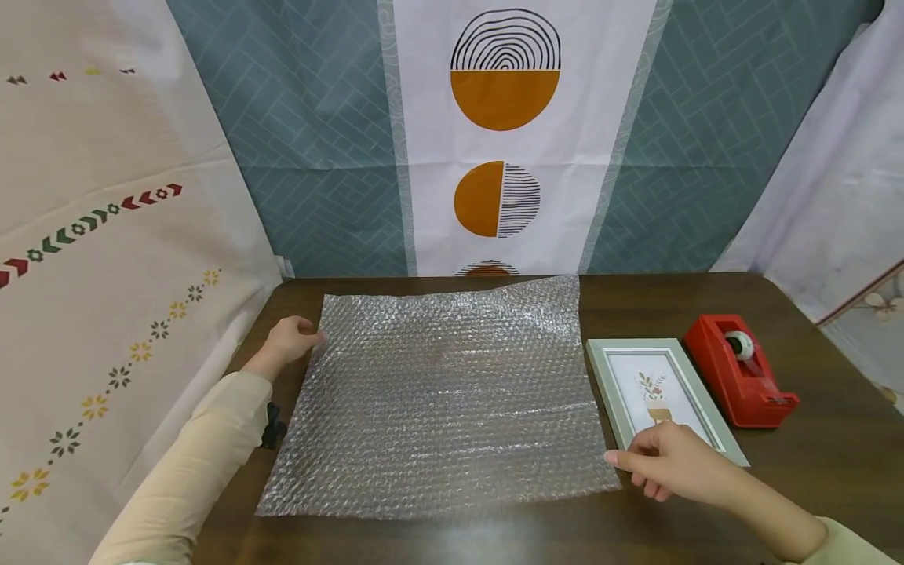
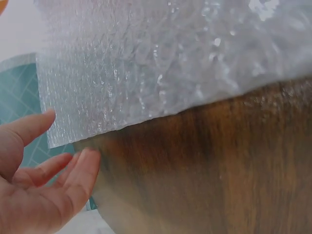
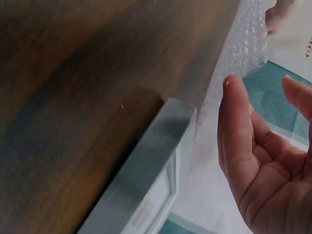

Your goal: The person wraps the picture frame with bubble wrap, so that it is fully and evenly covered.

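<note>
A sheet of clear bubble wrap (image 1: 452, 400) lies spread over the dark wooden table. At its left edge is my left hand (image 1: 288, 339), thumb tip right by the plastic; in the left wrist view the thumb and fingers (image 2: 80, 178) stand apart, with a gap between them. My right hand (image 1: 674, 463) hovers near the sheet's lower right corner, overlapping the bottom of a picture frame (image 1: 609, 384). From the right wrist, its thumb and loosely bent fingers (image 3: 236, 126) are parted and hold nothing. The frame is pale green with a flower-and-brush print, lying face up.
A red tape dispenser (image 1: 759, 400) with a roll of tape stands right of the picture frame. Patterned cloths (image 1: 325, 141) hang behind the table and along its sides. The table (image 1: 833, 471) extends beyond the dispenser on the right.
</note>
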`<state>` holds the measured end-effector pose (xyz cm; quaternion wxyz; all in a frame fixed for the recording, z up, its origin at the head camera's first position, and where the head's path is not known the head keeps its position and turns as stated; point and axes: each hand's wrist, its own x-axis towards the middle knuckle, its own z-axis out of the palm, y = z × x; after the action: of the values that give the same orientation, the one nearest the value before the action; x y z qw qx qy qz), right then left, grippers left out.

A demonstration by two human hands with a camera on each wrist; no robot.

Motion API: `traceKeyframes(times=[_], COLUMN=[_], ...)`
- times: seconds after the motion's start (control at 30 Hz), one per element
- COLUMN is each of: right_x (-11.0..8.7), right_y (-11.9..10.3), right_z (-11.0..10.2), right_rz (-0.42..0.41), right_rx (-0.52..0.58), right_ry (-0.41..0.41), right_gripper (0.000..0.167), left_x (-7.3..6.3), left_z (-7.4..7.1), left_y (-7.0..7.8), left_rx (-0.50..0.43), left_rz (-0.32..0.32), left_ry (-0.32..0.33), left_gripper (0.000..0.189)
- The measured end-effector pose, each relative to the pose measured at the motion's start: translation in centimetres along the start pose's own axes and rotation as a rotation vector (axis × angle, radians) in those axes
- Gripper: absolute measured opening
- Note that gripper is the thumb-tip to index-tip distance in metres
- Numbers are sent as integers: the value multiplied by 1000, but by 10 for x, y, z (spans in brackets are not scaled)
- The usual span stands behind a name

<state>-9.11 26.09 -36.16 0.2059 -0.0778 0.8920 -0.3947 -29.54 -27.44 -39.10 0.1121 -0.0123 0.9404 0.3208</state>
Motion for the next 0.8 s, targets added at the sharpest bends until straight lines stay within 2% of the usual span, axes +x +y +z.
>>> traceKeyframes(times=[0.1,0.17,0.2,0.33,0.5,0.8], right_x=[-1,-1,-1,-1,0,4], right_y=[2,3,3,4,6,7], right_z=[5,7,8,11,15,16], right_rz=[-27,-45,-56,-65,-79,-91], right_rx=[35,55,65,108,133,162], right_ry=[-30,-43,-49,-64,-58,-26], right_gripper=[33,31,30,25,19,20], left_x=[3,2,-3,-8,-6,-4], left_z=[2,4,4,6,5,2], left_y=[-3,-1,5,9,3,-3], left_rx=[-27,-37,-41,-59,-78,-159], left_rz=[22,27,5,6,48,65], left_ry=[-40,-50,-60,-55,-30,-45], left_gripper=[71,67,63,53,42,40])
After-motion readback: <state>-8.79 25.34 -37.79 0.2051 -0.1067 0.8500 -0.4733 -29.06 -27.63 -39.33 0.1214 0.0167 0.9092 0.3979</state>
